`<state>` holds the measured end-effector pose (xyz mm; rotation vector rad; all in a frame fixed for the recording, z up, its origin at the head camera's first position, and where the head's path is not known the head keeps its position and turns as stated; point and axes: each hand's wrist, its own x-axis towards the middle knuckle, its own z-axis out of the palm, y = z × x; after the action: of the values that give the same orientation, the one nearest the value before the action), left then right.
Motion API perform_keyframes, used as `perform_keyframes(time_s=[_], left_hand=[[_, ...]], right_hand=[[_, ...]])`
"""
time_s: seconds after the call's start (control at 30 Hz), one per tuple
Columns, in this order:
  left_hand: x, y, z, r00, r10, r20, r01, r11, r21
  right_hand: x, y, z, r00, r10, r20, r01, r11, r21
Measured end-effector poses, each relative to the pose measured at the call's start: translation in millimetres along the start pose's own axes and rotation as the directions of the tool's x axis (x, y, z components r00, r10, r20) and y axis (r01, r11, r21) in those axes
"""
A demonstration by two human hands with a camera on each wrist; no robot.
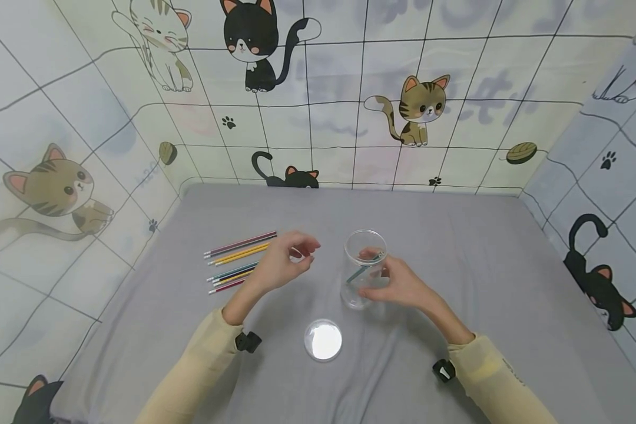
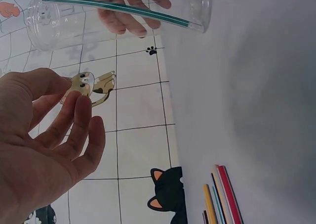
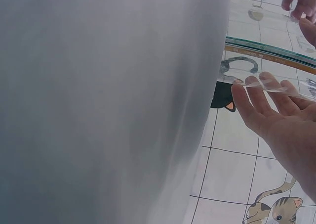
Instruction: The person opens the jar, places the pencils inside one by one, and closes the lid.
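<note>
clear jar [image 1: 353, 266]: likely light, stiff, slippery; best held mid-wall. right hand [image 1: 403, 285] grips it; left hand [image 1: 285, 262] released, empty.

A grey cloth [image 1: 445, 229] lies spread before me, creased along its near part. Behind it rises a pale far wall [image 1: 339, 129], ruled with dark, wavering lines. To the left up there sits a black-and-white cat [image 1: 251, 35], to the right a striped brown cat [image 1: 424, 109], and low between them a dark cat [image 1: 299, 178] peeks over the cloth's far edge (mostly ears and curled tail). Another striped cat [image 1: 58, 182] decorates the left wall [image 1: 26, 306]; a black cat [image 1: 604, 288] tilts on the right wall [image 1: 577, 194].
</note>
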<state>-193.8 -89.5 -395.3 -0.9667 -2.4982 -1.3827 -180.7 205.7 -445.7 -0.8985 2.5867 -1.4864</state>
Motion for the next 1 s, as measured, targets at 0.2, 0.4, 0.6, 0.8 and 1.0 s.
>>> perform_keyframes(time_s=[0.2, 0.4, 0.6, 0.8, 1.0], left_hand=[[-6.2, -11.1, -0.7, 0.999, -0.038, -0.007, 0.039, 0.999, 0.027], [-11.3, -19.9, -2.4, 0.999, -0.040, -0.017, 0.041, 0.998, 0.047], [-14.7, -26.3, -3.9, 0.999, -0.043, -0.016, 0.043, 0.997, 0.058], [-18.0, -32.5, -5.5, 0.997, -0.071, -0.018, 0.072, 0.996, 0.056], [-21.3, -42.6, -8.1, 0.992, -0.126, -0.015, 0.127, 0.990, 0.062]], right_hand=[[-0.5, -0.3, 0.1, 1.000, 0.002, 0.001, -0.002, 1.000, 0.006], [-0.2, -0.7, 0.5, 1.000, 0.011, -0.003, -0.010, 1.000, 0.024], [-0.4, 0.3, 0.4, 1.000, 0.003, 0.004, -0.003, 1.000, 0.027], [-0.5, 0.9, 0.0, 1.000, 0.003, 0.001, -0.003, 0.999, 0.034], [-0.7, 0.9, -0.4, 1.000, 0.017, 0.009, -0.017, 1.000, 0.025]])
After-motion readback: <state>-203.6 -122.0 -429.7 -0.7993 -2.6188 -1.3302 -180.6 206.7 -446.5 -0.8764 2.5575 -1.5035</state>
